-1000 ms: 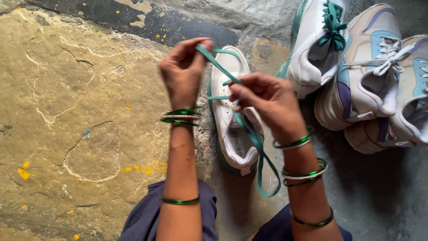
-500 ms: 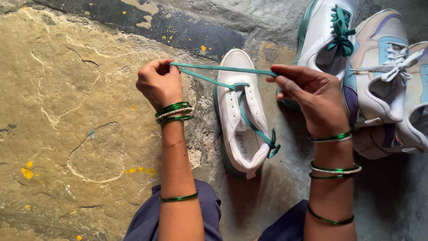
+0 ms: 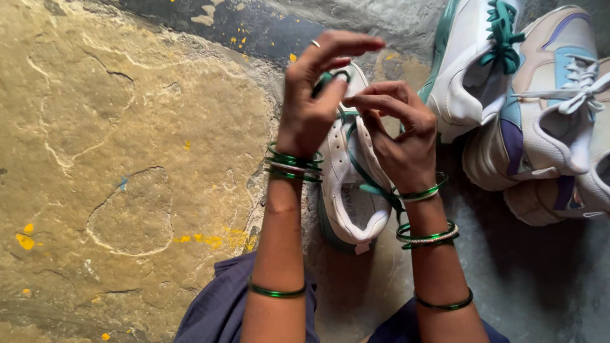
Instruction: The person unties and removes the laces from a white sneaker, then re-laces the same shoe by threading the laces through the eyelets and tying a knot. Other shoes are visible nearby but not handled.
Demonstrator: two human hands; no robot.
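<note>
A white sneaker with a green sole lies on the stone floor between my arms, toe pointing away. Its green lace runs across the tongue and down past my right wrist. My left hand is raised over the toe end with part of the lace looped around its fingers, index finger stretched out. My right hand is right beside it over the eyelets, fingertips pinched on the lace. Both wrists carry green bangles.
At the upper right lies a matching white and green sneaker with its lace tied. Beside it is a pair of beige, blue and purple sneakers. Cracked yellowish stone floor spreads to the left. My dark blue garment is at the bottom.
My hands were far apart with the lace pulled taut between them. They have now come together over the shoe, and the lace is slack and looped on my left fingers.
</note>
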